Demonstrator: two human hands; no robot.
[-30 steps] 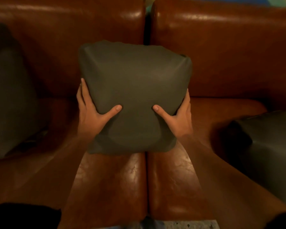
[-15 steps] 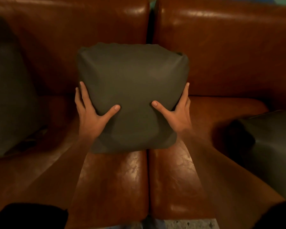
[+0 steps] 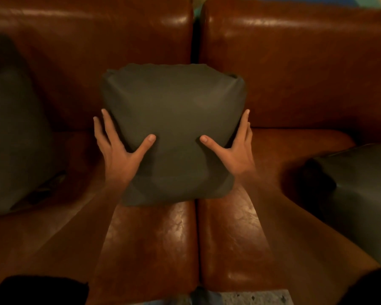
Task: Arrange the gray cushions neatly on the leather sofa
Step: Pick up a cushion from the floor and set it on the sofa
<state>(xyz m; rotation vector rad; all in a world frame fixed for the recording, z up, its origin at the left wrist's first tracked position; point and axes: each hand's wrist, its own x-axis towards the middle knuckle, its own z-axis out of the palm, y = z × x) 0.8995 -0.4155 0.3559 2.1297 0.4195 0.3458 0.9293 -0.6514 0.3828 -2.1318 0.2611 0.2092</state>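
Observation:
A gray cushion (image 3: 174,119) stands in the middle of the brown leather sofa (image 3: 295,69), over the seam between the two seats and close to the backrest. My left hand (image 3: 119,155) presses its left side and my right hand (image 3: 233,155) its right side, thumbs on the front face and fingers along the edges. A second gray cushion (image 3: 11,133) leans at the sofa's left end. A third gray cushion (image 3: 361,190) lies on the right seat.
The seat fronts (image 3: 158,243) lie bare between my forearms. A strip of speckled floor (image 3: 251,299) shows at the bottom edge. Dark sleeves cover my upper arms at both lower corners.
The middle cushion has shifted slightly away from me toward the backrest and sits a little lower. My fingers have stretched out along its sides.

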